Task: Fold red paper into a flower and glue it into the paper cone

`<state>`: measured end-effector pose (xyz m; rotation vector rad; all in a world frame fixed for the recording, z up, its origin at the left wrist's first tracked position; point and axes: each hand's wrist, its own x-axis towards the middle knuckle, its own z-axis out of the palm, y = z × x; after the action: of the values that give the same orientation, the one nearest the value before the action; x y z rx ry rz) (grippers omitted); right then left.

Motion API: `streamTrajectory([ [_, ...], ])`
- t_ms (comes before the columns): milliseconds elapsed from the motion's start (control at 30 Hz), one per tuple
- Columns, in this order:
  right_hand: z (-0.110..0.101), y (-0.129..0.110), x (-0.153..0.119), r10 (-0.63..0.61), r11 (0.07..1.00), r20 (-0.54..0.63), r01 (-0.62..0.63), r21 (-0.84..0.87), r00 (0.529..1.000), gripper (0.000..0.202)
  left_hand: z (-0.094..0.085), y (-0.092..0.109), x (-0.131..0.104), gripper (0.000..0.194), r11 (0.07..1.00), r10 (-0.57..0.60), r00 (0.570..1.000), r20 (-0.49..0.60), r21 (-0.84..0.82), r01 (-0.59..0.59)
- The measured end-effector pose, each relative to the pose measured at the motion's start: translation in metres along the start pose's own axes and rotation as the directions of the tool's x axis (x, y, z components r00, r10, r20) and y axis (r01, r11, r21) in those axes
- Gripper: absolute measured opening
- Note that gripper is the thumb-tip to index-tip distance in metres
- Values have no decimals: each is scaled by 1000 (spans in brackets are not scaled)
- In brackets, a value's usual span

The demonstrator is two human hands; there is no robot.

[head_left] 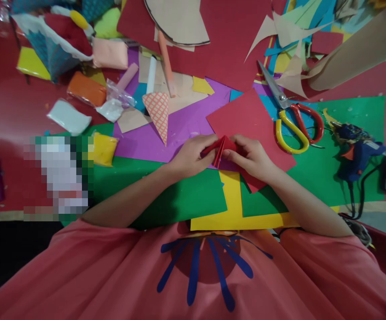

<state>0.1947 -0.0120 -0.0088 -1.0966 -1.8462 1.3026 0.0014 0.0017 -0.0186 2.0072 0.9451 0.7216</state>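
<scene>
A small folded red paper [224, 146] with pleats standing up is held between both hands. My left hand [195, 154] grips its left side, fingers and thumb pressed together. On the right side, my right hand [251, 158] pinches it between thumb and fingers. Beneath and behind the right hand lies a flat red sheet [243, 116]. Purple paper [182, 133], green paper [166, 191] and yellow paper [231, 191] spread under the hands. A cone of patterned paper [158, 113] rests to the left of the hands.
Scissors [283, 104] with yellow and red handles lie open at the right, near a blue glue gun [356, 160] with its cord. Clay packets, including an orange one [86, 89], sit at the left. A beige paper roll [356, 53] and scraps occupy the back right.
</scene>
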Motion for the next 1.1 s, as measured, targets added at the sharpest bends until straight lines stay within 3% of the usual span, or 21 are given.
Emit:
streamTrajectory([
  [133, 0, 1, 0, -2, 1000, 44, 4, -24, 999, 28, 0, 1, 1, 18, 1000, -26, 998, 57, 4, 26],
  [367, -1, 7, -1, -26, 993, 68, 33, -115, 997, 18, 2, 2, 2, 26, 999, -22, 998, 65, 31, 20],
  [667, 3, 6, -2, -117, 960, -42, 102, -260, 992, 11, 2, 0, 1, 8, 986, -102, 993, 60, 141, 92],
  [867, 0, 4, 0, -137, 944, 60, 148, -294, 989, 16, 4, -3, 1, 25, 983, -19, 998, 60, 181, 8],
  [1100, -1, 4, 0, -125, 940, 118, 156, -304, 985, 17, 6, -8, 1, 27, 979, 49, 998, 34, 195, -55],
])
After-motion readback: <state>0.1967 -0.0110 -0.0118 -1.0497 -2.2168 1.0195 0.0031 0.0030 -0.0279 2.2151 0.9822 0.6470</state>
